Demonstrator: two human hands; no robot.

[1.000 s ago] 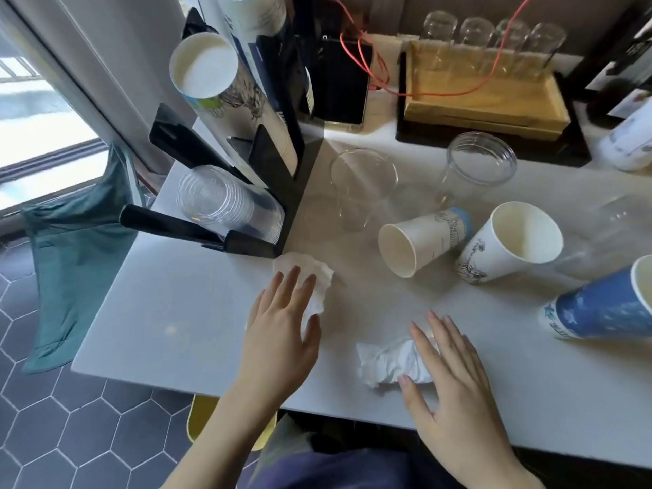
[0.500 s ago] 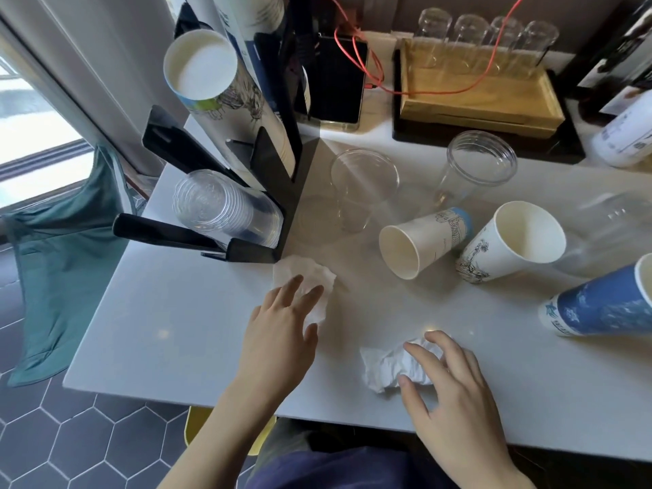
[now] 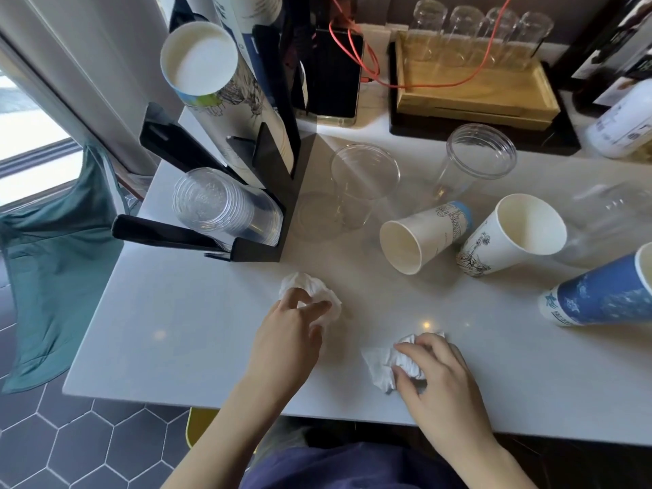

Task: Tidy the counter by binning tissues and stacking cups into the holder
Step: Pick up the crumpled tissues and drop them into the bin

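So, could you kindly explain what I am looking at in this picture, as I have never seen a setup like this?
There is no machine here: a camera worn on a person's head looks down at their two bare hands over a white counter. The left hand grips one crumpled tissue; the right hand grips another tissue. Loose paper cups and clear plastic cups lie or stand behind, beside a black cup holder with stacked cups.

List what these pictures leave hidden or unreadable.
- Head view: the blue cup is cut off by the right edge.
- The yellow object under the counter: mostly hidden by the counter and the left arm; can't tell if it's the bin.
- Print on the lying paper cup: too small to read.
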